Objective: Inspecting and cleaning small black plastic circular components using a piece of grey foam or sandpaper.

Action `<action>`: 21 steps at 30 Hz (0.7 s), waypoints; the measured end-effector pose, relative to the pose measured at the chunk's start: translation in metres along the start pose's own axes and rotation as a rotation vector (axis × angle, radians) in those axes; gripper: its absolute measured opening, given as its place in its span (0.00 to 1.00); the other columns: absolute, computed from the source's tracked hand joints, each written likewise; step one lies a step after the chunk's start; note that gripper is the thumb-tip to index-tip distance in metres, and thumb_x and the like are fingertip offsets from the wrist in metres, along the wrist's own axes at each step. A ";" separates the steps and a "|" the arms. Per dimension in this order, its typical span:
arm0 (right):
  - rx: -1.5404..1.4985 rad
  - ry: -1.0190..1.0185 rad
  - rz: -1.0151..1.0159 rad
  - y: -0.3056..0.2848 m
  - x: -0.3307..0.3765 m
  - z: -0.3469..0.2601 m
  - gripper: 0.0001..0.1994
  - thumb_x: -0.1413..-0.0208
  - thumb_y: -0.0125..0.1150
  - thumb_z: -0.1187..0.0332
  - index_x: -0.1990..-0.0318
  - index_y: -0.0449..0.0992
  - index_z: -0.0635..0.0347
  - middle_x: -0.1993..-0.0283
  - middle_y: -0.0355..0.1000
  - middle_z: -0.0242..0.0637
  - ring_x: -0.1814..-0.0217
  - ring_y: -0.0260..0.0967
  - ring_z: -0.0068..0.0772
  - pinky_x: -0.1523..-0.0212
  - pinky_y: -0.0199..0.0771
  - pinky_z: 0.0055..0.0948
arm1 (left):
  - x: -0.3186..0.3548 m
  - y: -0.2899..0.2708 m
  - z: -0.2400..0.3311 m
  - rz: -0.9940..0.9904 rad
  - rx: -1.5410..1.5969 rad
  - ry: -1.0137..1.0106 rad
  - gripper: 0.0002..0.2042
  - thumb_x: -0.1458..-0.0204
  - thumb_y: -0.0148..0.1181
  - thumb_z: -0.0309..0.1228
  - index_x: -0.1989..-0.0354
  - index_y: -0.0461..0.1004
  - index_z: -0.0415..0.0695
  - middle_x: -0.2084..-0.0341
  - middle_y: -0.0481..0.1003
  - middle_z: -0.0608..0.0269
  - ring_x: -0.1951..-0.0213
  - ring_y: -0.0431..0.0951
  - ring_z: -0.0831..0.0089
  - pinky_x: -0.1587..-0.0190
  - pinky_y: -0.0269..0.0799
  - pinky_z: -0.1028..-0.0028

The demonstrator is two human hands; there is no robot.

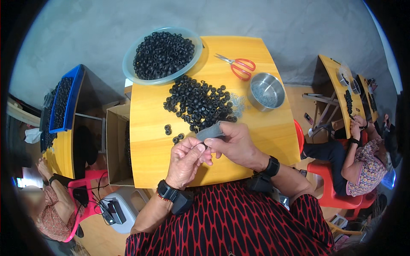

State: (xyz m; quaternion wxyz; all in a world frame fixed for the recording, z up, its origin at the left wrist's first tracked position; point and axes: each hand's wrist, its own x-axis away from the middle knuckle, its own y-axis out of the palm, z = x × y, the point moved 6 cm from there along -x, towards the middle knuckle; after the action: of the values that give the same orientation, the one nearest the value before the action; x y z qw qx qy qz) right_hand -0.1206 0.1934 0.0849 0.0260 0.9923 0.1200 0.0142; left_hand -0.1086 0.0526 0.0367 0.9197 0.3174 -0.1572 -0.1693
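Note:
Over the near edge of the table, my left hand (186, 160) and my right hand (239, 144) meet with fingers closed. Between the fingertips is a small black ring-like part (205, 146), mostly covered by the thumbs. A piece of grey cloth (210, 132) sticks out at my right hand's fingers. Just beyond lies a loose heap of black ring-shaped parts (196, 102), with a few strays (175, 139) to its left. Small pale metal pins (237, 105) are scattered at the heap's right side, beside a steel bowl (278, 96) holding more of them.
A translucent basin (129, 64) full of black parts stands at the table's far left. Red-handled scissors (242, 68) lie far right. A cardboard box (119, 162) is left of the table (273, 141). Co-workers sit at both sides, near a blue tray (77, 94) and a red stool (326, 181).

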 end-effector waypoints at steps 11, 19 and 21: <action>0.042 0.011 -0.091 -0.005 -0.004 -0.005 0.05 0.40 0.60 0.75 0.59 0.78 0.67 0.71 0.75 0.32 0.70 0.73 0.18 0.69 0.76 0.20 | 0.001 -0.007 0.005 0.016 0.005 0.002 0.05 0.40 0.58 0.24 0.59 0.74 0.36 0.67 0.80 0.53 0.69 0.81 0.74 0.66 0.82 0.72; 0.019 -0.007 -0.098 -0.005 -0.005 -0.010 0.05 0.42 0.57 0.79 0.60 0.78 0.67 0.67 0.73 0.32 0.69 0.73 0.17 0.69 0.75 0.20 | 0.001 -0.006 0.006 0.019 -0.038 0.010 0.06 0.40 0.59 0.28 0.61 0.74 0.36 0.67 0.80 0.52 0.70 0.81 0.74 0.67 0.81 0.72; 0.036 -0.019 -0.093 -0.002 -0.006 -0.013 0.05 0.42 0.58 0.79 0.61 0.77 0.67 0.67 0.72 0.31 0.69 0.73 0.17 0.69 0.75 0.20 | 0.002 -0.006 0.008 0.023 -0.046 0.011 0.07 0.40 0.59 0.28 0.61 0.74 0.37 0.67 0.80 0.53 0.71 0.81 0.74 0.67 0.81 0.72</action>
State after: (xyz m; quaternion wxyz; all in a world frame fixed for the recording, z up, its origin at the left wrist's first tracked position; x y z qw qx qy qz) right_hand -0.1270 0.1949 0.0981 0.0099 0.9861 0.1661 0.0015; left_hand -0.1109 0.0431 0.0396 0.9294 0.2955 -0.1519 -0.1606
